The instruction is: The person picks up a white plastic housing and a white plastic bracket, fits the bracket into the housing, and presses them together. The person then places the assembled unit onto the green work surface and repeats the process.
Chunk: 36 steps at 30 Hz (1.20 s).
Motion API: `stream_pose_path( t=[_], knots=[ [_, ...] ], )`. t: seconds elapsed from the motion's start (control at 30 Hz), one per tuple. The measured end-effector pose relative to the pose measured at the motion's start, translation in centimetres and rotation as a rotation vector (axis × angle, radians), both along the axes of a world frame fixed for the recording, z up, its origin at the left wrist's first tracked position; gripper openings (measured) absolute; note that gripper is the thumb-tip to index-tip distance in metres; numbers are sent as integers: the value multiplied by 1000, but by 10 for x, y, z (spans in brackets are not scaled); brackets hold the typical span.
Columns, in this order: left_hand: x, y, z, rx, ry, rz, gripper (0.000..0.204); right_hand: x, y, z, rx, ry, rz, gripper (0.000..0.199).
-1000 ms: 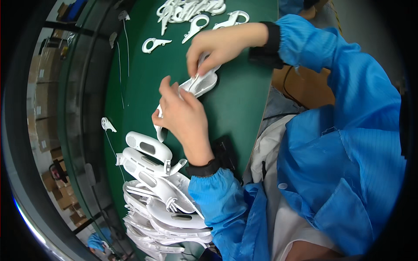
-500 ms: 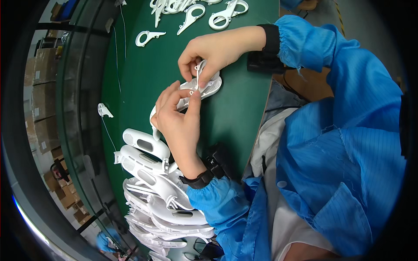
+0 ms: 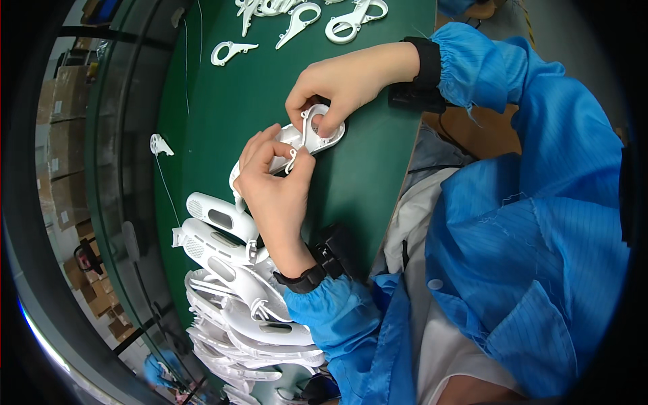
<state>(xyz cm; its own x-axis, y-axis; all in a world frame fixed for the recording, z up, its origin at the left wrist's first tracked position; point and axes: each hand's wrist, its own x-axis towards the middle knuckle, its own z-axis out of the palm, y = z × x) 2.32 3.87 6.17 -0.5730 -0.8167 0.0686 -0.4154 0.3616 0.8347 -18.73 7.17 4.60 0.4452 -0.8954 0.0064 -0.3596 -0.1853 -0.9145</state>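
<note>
Ring [image 3: 308, 140] sits in right grip [image 3: 335, 84]; carton labels [image 3: 57, 108] look illegible.

Honestly, no readable text for me here, not one word or number. Closest thing is over on the far left, where the stacked cardboard boxes [image 3: 70, 143] have little pale labels on them: an upper label [image 3: 58, 106], a middle label [image 3: 55, 164] and a lower label [image 3: 65, 217], one per box. They're way too small and soft to make out, so don't ask me what's printed there lol. Only other sign-type thing I can spot is a yellow-and-dark striped strip [image 3: 529, 28] on the floor, top right, and that's just stripes.
</note>
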Motion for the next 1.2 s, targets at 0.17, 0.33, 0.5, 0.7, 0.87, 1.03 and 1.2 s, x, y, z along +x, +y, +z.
stream_pose_path(
  t=[0.17, 0.33, 0.5, 0.7, 0.87, 1.03, 1.2],
  knots=[
    [2, 0, -2, 4, 14, -27, 16, 5, -1, 0, -48, 118, 6, 27],
    [1, 3, 2, -33, -56, -24, 19, 6, -7, -1, -251, 193, 103, 23],
    [2, 3, 5, -49, -120, -73, 18, 10, -4, 2, -209, 280, 74, 30],
    [-2, 10, 14, -222, -260, 11, 30, 26, -8, 1, -168, 471, 72, 38],
    [-3, 17, 14, -434, -593, 109, 30, 28, -10, -1, -165, 537, 91, 38],
    [1, 11, 1, -526, -553, 67, 29, 19, -18, -5, -129, 374, 69, 36],
    [1, 8, -1, -484, -495, 49, 26, 16, -23, -4, -93, 313, 108, 34]
  ],
)
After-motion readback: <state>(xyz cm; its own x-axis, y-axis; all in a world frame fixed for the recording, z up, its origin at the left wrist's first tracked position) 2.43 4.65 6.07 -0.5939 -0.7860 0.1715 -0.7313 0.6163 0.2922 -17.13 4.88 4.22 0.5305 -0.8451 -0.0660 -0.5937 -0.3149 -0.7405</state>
